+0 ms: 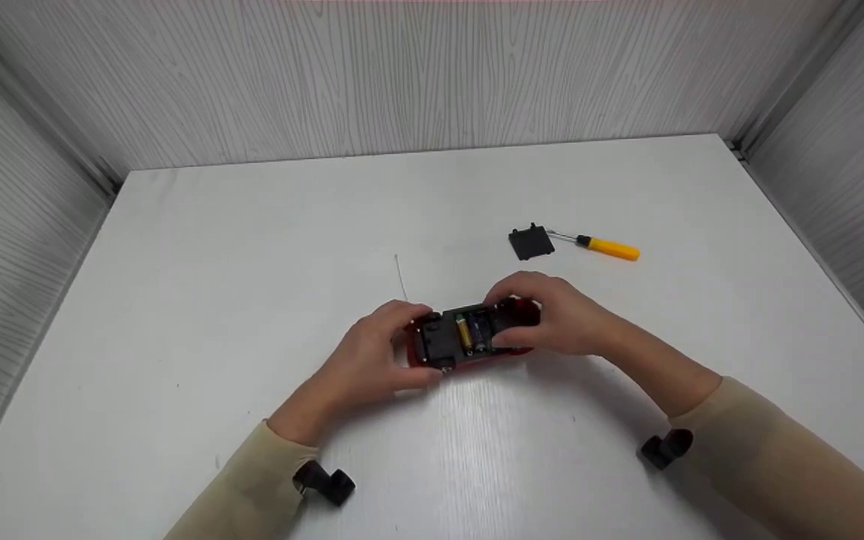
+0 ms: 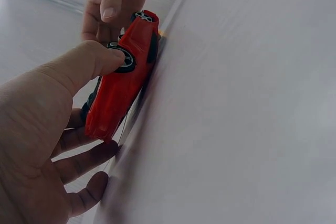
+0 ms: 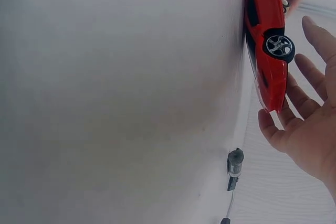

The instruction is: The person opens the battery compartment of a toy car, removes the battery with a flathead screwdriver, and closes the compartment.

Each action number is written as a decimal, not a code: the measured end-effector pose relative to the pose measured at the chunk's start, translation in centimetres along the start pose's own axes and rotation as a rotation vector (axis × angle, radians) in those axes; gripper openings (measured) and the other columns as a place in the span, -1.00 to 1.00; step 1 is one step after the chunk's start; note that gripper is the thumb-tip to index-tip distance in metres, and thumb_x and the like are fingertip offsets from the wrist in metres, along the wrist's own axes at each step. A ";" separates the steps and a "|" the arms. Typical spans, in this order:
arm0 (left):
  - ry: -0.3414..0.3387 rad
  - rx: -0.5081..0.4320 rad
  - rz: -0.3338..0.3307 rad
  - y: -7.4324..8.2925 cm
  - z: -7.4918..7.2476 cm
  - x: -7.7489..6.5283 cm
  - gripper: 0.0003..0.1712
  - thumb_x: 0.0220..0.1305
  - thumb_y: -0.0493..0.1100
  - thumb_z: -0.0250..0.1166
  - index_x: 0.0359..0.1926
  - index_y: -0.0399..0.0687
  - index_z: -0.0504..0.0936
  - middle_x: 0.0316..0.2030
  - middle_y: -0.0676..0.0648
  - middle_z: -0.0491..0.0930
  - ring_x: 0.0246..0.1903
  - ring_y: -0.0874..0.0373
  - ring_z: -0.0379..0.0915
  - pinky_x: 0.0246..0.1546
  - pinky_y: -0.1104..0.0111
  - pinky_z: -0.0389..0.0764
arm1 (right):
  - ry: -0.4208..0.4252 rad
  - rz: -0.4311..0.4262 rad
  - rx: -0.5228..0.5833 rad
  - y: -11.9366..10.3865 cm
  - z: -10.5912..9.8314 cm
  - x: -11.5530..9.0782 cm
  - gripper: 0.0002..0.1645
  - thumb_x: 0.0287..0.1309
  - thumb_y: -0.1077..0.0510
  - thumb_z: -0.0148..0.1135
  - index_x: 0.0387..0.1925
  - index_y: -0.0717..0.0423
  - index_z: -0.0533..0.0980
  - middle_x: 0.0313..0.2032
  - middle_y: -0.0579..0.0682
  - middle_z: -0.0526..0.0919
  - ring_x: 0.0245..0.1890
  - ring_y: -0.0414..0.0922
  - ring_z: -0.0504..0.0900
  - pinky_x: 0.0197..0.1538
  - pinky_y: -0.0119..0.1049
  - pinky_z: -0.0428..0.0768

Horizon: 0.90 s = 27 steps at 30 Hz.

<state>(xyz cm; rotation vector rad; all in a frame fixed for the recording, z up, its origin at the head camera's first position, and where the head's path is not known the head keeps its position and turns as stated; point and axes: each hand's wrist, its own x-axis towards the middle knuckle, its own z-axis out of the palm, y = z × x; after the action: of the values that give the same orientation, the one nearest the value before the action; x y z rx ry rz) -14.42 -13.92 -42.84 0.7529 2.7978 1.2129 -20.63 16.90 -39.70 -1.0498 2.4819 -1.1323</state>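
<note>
I have the toy car (image 1: 439, 341) belly-up near the middle of the table (image 1: 252, 247), on its roof or just above the surface; I can't tell which. My left hand (image 1: 368, 356) grips its 9 o'clock end, thumb against a wheel and fingers round the far side. My right hand (image 1: 571, 319) is loosely bent around the 3 o'clock end, spread wide, its thumb over the open battery bay; whether it presses anything there I can't see.

I judge the battery step to be in hand: a yellow battery (image 1: 465, 332) and a dark blue battery (image 1: 481, 330) lie side by side in the bay. The next move seems to call for a firm left grip while my right thumb settles or frees the blue one.

The body is glossy red and curved, the underside dull black plastic, the wheels (image 3: 280, 46) silvery and spoked. A hair-thin antenna (image 1: 400, 277) sticks out towards 11 o'clock. At 1 o'clock from the car lies the cover (image 1: 531, 243), a flat, matte black square with small tabs; at 2 o'clock is the screwdriver (image 1: 597, 245), slim metal shaft, smooth yellow handle, tip by the cover's edge.
</note>
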 end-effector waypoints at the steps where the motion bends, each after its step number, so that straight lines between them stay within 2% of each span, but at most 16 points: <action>1: 0.000 -0.001 -0.002 0.0 0.0 0.0 -0.18 0.05 0.01 0.67 0.34 0.01 0.59 0.16 0.10 0.59 0.10 0.21 0.50 0.26 0.19 0.50 | -0.004 0.003 -0.004 0.0 0.1 0.1 -0.46 0.16 0.00 0.62 0.16 -0.09 0.64 0.08 -0.15 0.69 0.04 -0.06 0.55 0.15 -0.01 0.51; 11: 0.010 0.007 0.007 -0.1 0.1 -0.1 -0.20 0.04 0.03 0.67 0.32 0.02 0.60 0.14 0.11 0.59 0.08 0.19 0.51 0.23 0.19 0.51 | -0.038 0.036 -0.030 0.0 0.8 0.5 -0.49 0.18 -0.02 0.61 0.15 -0.18 0.65 0.15 -0.23 0.63 0.17 -0.11 0.53 0.26 -0.02 0.49; 27: 0.005 0.004 0.007 -0.1 0.1 0.0 -0.21 0.05 0.02 0.67 0.31 0.04 0.60 0.14 0.13 0.58 0.07 0.21 0.50 0.23 0.19 0.51 | -0.064 0.060 -0.039 0.2 1.3 0.7 -0.47 0.15 -0.06 0.61 0.17 -0.27 0.68 0.18 -0.21 0.61 0.16 -0.11 0.54 0.24 -0.04 0.51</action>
<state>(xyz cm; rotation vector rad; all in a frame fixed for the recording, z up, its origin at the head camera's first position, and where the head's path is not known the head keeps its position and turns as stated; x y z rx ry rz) -14.40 -13.91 -42.95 0.7615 2.8042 1.2124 -20.68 15.76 -40.69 -0.9986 2.4775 -1.0212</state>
